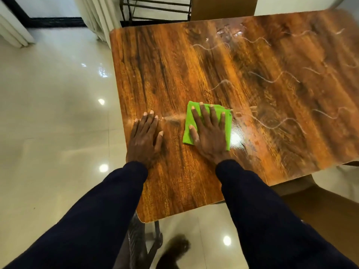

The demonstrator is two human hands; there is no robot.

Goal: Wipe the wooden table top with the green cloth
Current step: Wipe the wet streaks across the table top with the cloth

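The wooden table top (174,74) is bare and open toward the upper and right part of the frame, only wavy white streaks (272,121) on it, while the left hand (144,137) lies flat just left of the green cloth (207,123).

Glossy cream floor tiles (58,105), white curtain (97,18), dark metal rack (155,8) behind

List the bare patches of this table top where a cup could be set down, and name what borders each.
The wooden table top is mostly bare. One patch lies beyond the left hand, up to the far left corner. Another lies near the front edge, between the two sleeves. The right side holds only wavy streaks. The crowded spot is the right hand pressing flat on the green cloth.
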